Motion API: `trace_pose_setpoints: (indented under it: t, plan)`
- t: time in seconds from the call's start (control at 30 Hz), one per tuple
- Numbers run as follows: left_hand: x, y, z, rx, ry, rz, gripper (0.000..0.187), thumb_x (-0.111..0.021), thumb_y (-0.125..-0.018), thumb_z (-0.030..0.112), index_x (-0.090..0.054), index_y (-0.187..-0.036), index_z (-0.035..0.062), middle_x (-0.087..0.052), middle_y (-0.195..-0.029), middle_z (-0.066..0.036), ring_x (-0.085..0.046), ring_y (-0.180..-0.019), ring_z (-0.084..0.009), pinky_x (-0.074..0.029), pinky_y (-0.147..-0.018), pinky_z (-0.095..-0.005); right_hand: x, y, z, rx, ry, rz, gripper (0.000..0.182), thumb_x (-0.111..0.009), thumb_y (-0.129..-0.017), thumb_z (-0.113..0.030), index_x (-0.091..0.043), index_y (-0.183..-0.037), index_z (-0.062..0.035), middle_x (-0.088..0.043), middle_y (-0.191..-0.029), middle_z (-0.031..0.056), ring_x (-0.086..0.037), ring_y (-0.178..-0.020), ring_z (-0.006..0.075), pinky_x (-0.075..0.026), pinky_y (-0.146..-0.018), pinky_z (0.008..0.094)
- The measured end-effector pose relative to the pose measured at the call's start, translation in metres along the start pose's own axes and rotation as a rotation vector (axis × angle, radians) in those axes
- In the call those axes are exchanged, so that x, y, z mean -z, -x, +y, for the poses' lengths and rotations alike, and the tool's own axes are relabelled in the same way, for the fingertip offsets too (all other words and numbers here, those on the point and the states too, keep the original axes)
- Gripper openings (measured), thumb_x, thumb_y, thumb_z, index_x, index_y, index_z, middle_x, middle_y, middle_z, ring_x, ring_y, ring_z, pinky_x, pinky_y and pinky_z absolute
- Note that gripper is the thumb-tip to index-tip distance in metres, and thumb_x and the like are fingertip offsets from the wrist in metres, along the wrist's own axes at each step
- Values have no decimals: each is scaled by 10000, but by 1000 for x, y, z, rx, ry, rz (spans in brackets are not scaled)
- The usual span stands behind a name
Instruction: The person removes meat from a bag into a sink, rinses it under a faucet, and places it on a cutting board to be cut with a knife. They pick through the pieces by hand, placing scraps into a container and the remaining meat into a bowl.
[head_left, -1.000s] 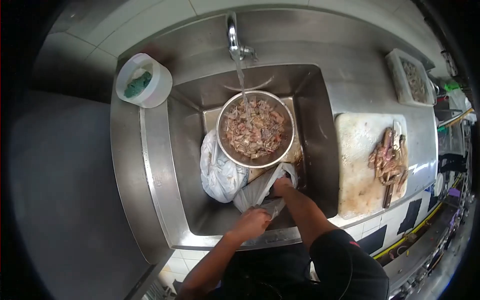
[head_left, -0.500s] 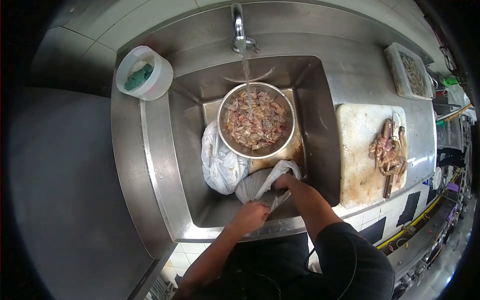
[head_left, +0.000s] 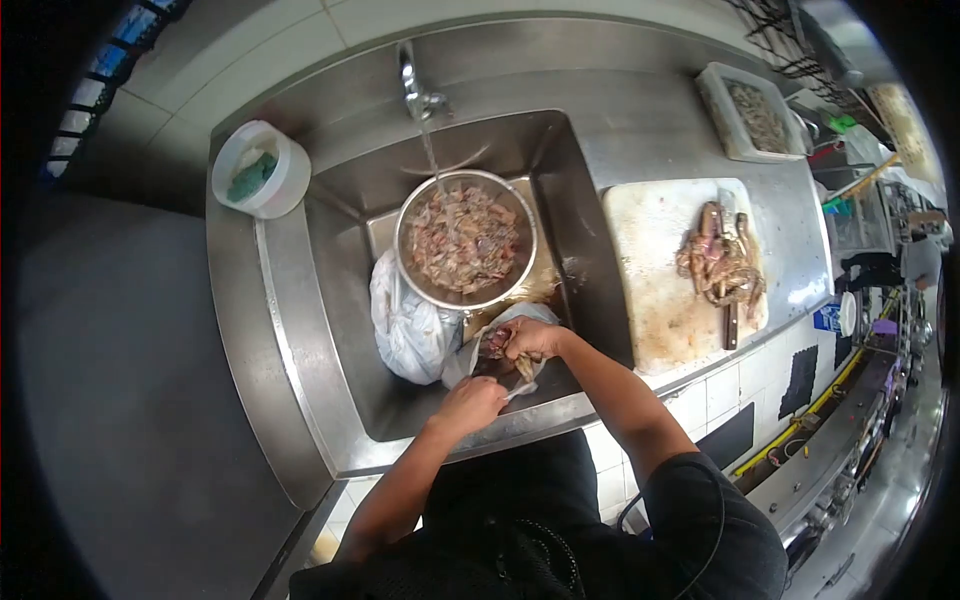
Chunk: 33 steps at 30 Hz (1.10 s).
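My right hand (head_left: 530, 340) is closed around a limp, purplish-brown piece of raw seafood (head_left: 494, 343) at the mouth of a white plastic bag (head_left: 463, 362). Pinched in my left hand (head_left: 472, 402) is the bag's near rim. Another white plastic bag (head_left: 408, 330), full and bunched up, lies against them on the left in the sink. Behind both bags stands a round metal bowl (head_left: 527, 262) of chopped, pinkish-brown pieces (head_left: 465, 240) in water. A stream from the tap (head_left: 412, 85) runs into it.
Right of the steel sink (head_left: 590, 290), a white cutting board (head_left: 640, 270) carries brownish tentacle-like pieces (head_left: 715, 262) and a knife (head_left: 731, 325). A clear tub (head_left: 755, 115) of greyish pieces stands behind it. At the left corner, a white bucket (head_left: 285, 180) holds a green scrubber (head_left: 252, 178).
My right hand has come up from inside the bag and now shows with a purplish-brown piece in it. My left hand stays on the bag's rim. The view has shifted and turned slightly.
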<state>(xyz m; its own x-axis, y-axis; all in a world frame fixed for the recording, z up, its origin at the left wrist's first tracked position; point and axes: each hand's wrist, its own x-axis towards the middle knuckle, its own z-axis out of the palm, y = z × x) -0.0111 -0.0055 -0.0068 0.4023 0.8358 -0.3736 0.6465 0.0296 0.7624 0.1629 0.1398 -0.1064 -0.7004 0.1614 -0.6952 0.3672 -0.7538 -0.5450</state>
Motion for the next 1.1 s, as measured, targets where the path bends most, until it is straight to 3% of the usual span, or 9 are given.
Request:
trace_pose_setpoints:
  t: [0.17, 0.3, 0.37, 0.47, 0.53, 0.77, 0.87, 0.93, 1.1]
  plan:
    - [-3, 6, -1, -13, -23, -47, 183, -677, -918, 192, -740, -884, 24, -688, -941, -219, -667, -945, -428, -516, -844, -519, 7, 103, -47, 155, -30, 109, 342, -705, -637, 174, -577, -860, -51, -538, -798, -4, -654, -812, 168, -580, -736, 339]
    - [-8, 6, 2, 31, 5, -9, 204, -671, -920, 211, -751, -872, 29, -701, -936, -222, -679, -934, -429, -524, -845, -528, 36, 231, -82, 397, -483, -37, 232, -703, -737, 106, -578, -927, 63, -556, -1425, 369, -727, -1108, 353, -653, -788, 359]
    - [-11, 6, 1, 43, 37, 1, 217, -654, -927, 227, -761, -869, 47, -707, -962, -219, -686, -956, -427, -527, -862, -529, 70, 294, -112, 573, 7, 13, 499, -659, -665, 83, -604, -1161, 93, -360, -1617, 334, -426, -1478, 452, -545, -1090, 431]
    - [-18, 3, -6, 79, -34, -35, 224, -650, -932, 230, -757, -866, 45, -702, -973, -224, -681, -971, -433, -525, -866, -528, 109, 366, -142, 672, 289, 284, 667, -626, -621, 66, -578, -1285, 110, -482, -1553, 300, -477, -1434, 473, -519, -1119, 458]
    - [-15, 7, 0, 101, -13, -22, 232, -647, -936, 233, -750, -857, 40, -702, -973, -223, -680, -979, -439, -523, -872, -531, 99, 377, -175, 507, 98, 579, 568, -746, -644, 86, -659, -1205, 51, -749, -1105, 143, -751, -965, 286, -603, -850, 314]
    - [-7, 8, 10, 98, 14, 26, 237, -659, -928, 226, -739, -845, 20, -709, -936, -236, -679, -968, -438, -521, -859, -534, 144, 332, -141, 313, 1348, 1496, 451, -791, -792, -95, -685, -1224, -23, -689, -1244, 202, -714, -1011, 400, -558, -911, 449]
    - [-13, 7, 9, 126, 35, 29, 242, -666, -932, 242, -743, -867, 22, -709, -943, -228, -677, -973, -433, -518, -861, -532, 83, 312, -172, 226, 1228, 1580, 335, -737, -810, -49, -714, -1144, -37, -707, -1156, 191, -709, -1012, 406, -556, -894, 459]
    - [-17, 7, 12, 134, 75, 132, 264, -670, -944, 276, -744, -898, 27, -703, -936, -218, -674, -940, -439, -516, -862, -533, 90, 242, -143, 795, 1275, 1416, 258, -639, -825, 32, -716, -1061, -38, -728, -977, 195, -729, -963, 360, -569, -822, 449]
    - [-23, 11, 8, 72, 118, 232, 355, -713, -954, 360, -719, -881, 12, -686, -893, -212, -669, -855, -448, -535, -743, -520, 20, 33, -61, 11, 1245, 692, 284, -653, -880, -190, -761, -1095, -39, -747, -1056, 234, -735, -1030, 386, -581, -942, 455]
